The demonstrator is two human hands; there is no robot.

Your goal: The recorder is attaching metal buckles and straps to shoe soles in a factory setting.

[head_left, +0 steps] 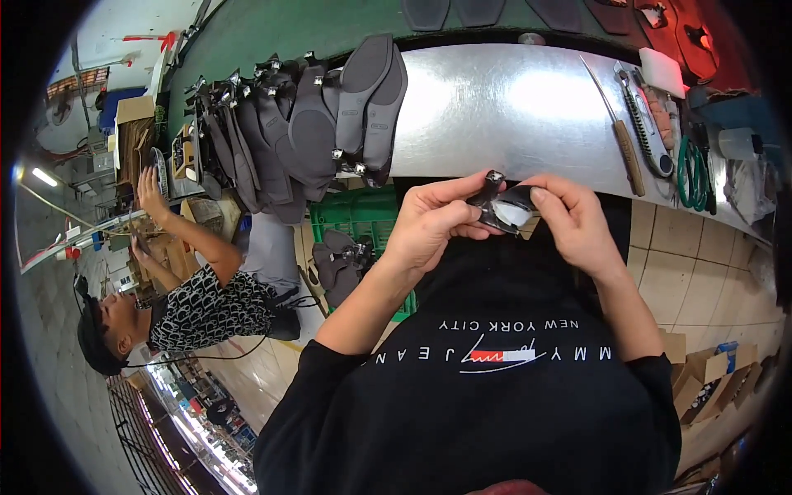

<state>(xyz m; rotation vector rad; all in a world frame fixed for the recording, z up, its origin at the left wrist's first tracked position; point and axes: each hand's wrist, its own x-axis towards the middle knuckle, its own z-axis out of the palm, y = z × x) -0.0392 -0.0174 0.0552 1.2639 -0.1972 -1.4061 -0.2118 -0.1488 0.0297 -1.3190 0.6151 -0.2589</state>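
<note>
Just off the front edge of the metal worktable (487, 99), both my hands hold a glossy black sandal strap (513, 213) with a white patch and a shiny metallic ornament. My left hand (431, 224) pinches its ornament end between thumb and fingers. The other end is gripped by my right hand (576, 224), thumb on top. Fingers cover part of the strap. To the left of my hands, grey sandal soles (363, 103) lie overlapped in a row on the table, several with similar shiny ornaments at their ends.
At the table's right lie a wooden-handled awl (627, 157), a utility knife (648, 132), green-handled scissors (691, 177) and a white block (662, 71). A green crate (367, 206) with more soles stands below. A co-worker (214, 305) is at left; an open carton (701, 375) sits lower right.
</note>
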